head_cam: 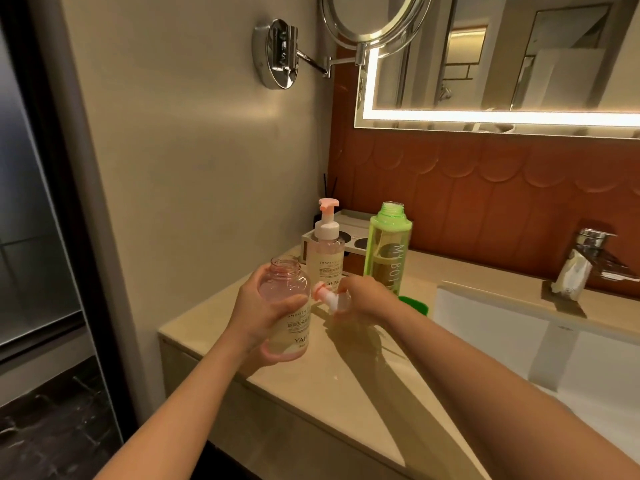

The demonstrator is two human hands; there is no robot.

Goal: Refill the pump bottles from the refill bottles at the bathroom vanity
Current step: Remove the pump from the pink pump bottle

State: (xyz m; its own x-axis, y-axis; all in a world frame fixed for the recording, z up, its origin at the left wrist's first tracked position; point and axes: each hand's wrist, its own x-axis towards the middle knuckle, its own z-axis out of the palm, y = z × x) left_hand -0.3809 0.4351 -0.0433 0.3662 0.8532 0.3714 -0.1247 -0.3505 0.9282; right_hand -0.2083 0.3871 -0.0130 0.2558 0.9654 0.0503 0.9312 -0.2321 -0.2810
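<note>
Your left hand (256,317) wraps the clear pink plastic pump bottle (284,282) upright, neck open for filling. Your right hand (363,296) pinches its white pump head (325,296) low over the beige surface (311,393), likely parking it. The uncapped green plastic refill bottle (388,244) stands at one o'clock.

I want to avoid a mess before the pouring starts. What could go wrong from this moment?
1. The left hand alone holds the pink bottle, whose neck is open; a tilt could spill any liquid left.
2. The green bottle stands uncapped close to the right hand; a knock could tip it toward the sink.
3. The pump in the right hand may drip on the counter.
</note>
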